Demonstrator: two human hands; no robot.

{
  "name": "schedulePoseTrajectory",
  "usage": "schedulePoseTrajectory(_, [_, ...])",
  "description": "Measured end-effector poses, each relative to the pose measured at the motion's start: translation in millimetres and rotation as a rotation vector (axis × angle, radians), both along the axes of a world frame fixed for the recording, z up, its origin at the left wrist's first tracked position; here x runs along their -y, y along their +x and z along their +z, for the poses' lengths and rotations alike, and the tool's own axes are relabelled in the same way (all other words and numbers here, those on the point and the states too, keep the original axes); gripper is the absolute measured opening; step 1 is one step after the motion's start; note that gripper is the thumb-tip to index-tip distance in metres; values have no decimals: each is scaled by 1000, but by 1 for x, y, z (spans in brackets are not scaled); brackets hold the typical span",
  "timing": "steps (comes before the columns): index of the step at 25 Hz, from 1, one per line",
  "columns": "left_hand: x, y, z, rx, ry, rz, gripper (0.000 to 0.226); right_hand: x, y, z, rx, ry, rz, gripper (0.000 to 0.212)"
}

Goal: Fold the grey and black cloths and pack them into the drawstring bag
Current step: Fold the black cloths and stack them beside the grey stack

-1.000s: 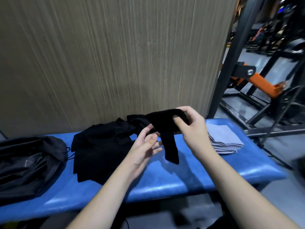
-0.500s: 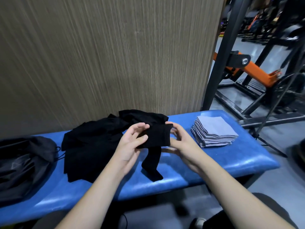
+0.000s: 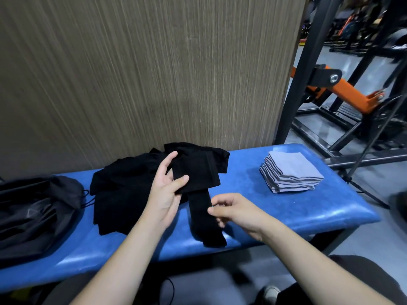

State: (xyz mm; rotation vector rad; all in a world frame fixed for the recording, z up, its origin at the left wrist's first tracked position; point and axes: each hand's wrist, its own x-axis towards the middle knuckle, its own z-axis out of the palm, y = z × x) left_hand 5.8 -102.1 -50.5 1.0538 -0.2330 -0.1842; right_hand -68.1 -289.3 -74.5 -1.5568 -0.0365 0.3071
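My left hand (image 3: pixel 165 190) grips the folded upper part of a black cloth (image 3: pixel 197 172) above the blue bench (image 3: pixel 286 216), thumb on its front. The cloth's lower strip hangs down to the bench. My right hand (image 3: pixel 235 213) pinches that strip at its right edge. Behind and to the left lies a heap of loose black cloths (image 3: pixel 123 190). A neat stack of folded grey cloths (image 3: pixel 290 172) sits on the bench's right part. The black drawstring bag (image 3: pixel 33 212) lies slumped at the bench's left end.
A wood-grain wall panel (image 3: pixel 143 73) rises directly behind the bench. To the right stand a black steel frame (image 3: pixel 295 84) and an orange gym machine (image 3: pixel 350 91) on a grey floor. My dark-trousered leg and a shoe (image 3: pixel 272 292) show below the bench's front edge.
My right hand let go of the cloth's upper fold and dropped down to its hanging strip. My left hand now holds the folded part alone. The view shifted left and down.
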Motion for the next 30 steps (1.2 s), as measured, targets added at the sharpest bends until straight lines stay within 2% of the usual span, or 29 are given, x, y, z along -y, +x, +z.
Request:
schedulePoseTrajectory(4, [-11, 6, -5, -20, 77, 86, 56, 8, 2, 11, 50, -7, -116, 19])
schedulePoseTrajectory(6, [-15, 7, -11, -71, 188, 58, 46, 17, 2, 16, 64, -18, -153, 28])
schedulePoseTrajectory(8, [-17, 6, -22, -116, 346, 18, 40, 24, 1, 19, 30, -29, -160, 23])
schedulePoseTrajectory(10, [-17, 3, -34, -45, 614, 30, 40, 27, 0, 17, 9, -176, -173, 24])
schedulePoseTrajectory(13, [-9, -6, -47, 224, 1101, 64, 29, 35, 7, 5, 116, -636, -164, 23])
schedulePoseTrajectory(14, [-5, -11, -50, 293, 1232, 62, 25, 35, 9, 3, 135, -681, -138, 20])
schedulePoseTrajectory(17, [11, -25, -52, 441, 1529, 45, 59, 32, 10, 4, 180, -575, -73, 16])
schedulePoseTrajectory(20, [19, -30, -53, 518, 1601, 54, 68, 29, 6, 8, 212, -448, -66, 14])
schedulePoseTrajectory(22, [20, -28, -53, 541, 1597, 73, 57, 33, 4, 9, 179, -406, -57, 14])
schedulePoseTrajectory(26, [12, -24, -41, 521, 1480, 174, 14, 38, 2, 12, 148, -428, -91, 16])
schedulePoseTrajectory(28, [9, -23, -39, 523, 1479, 173, 19, 36, 3, 13, 149, -421, -111, 16])
schedulePoseTrajectory(30, [7, -22, -40, 492, 1392, 148, 19, 32, 3, 15, 134, -345, -135, 16])
